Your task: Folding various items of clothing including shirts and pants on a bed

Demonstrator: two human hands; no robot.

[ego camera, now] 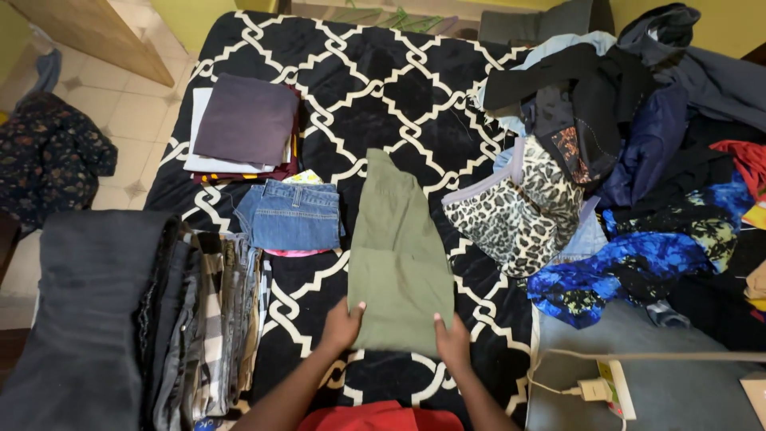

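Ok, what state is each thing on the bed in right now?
Olive green garment: laid flat, folded lengthwise.
Left hand: pressing its near edge.
Right hand: pressing its near edge.
Denim piece: folded.
Purple stack: folded, stacked.
Leopard-print garment: crumpled, unfolded.
Clothes pile: heaped, unsorted.
Left-side stack: folded.

The near hem of the olive-green garment [397,255] lies under the fingers of the left hand [341,326] and the right hand [453,339], so that edge cannot be read. The dark folded stack [88,319] at lower left runs off the frame's bottom and left edges. At right, the heap of clothes [654,160] is cut by the right edge — its lower layers are buried. The charger [594,389] at lower right is too small for detail.
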